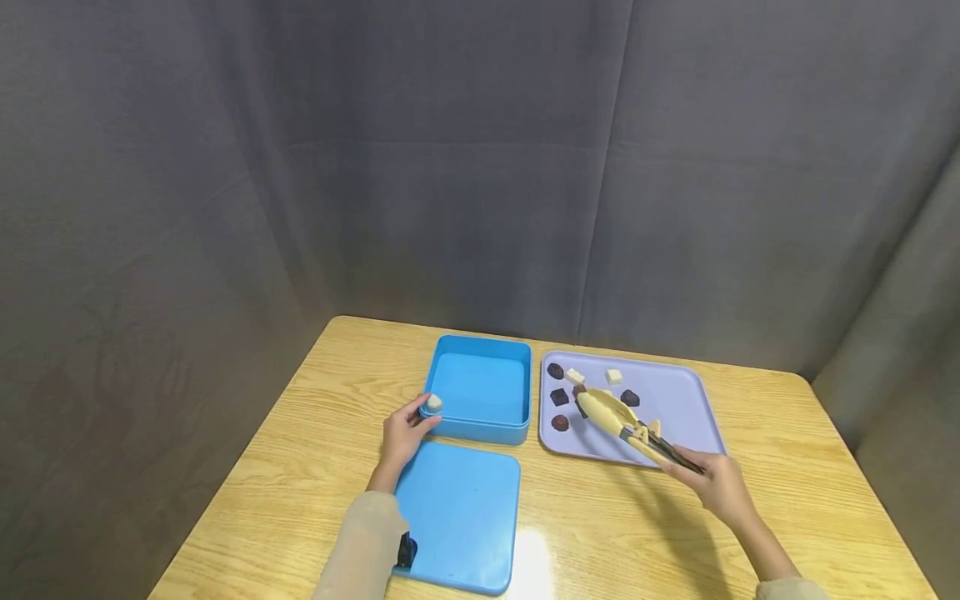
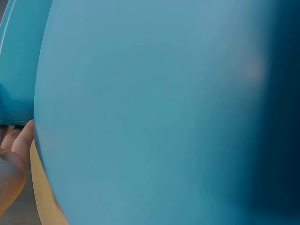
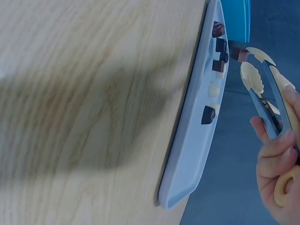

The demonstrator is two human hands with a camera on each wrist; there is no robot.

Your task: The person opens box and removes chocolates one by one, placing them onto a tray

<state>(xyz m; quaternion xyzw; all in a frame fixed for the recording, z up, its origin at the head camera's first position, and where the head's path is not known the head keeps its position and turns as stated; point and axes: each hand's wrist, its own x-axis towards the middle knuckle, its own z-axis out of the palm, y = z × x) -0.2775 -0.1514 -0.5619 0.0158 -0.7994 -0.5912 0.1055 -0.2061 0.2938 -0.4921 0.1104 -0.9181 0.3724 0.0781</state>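
My left hand (image 1: pixel 402 435) grips the near left corner of a blue box (image 1: pixel 517 433), thumb on the front side and fingers on the left. A small white chocolate (image 1: pixel 434 403) sits in that corner; the rest of the box floor shows bare blue. In my right hand (image 1: pixel 720 487) is a pair of cream tongs (image 1: pixel 600 410), held over a lilac tray (image 1: pixel 690 408). A brown square chocolate (image 3: pixel 240 54) is at the tong tips, raised above the tray. Under and around the tongs lie dark chocolates (image 1: pixel 558 397) and white chocolates (image 1: pixel 614 377).
A flat blue lid (image 1: pixel 465 517) lies on the wooden table (image 1: pixel 600 533) in front of the box, partly under my left sleeve. The tray stands right of the box with a narrow gap. Grey curtains (image 1: pixel 465 167) hang behind the table and at its sides.
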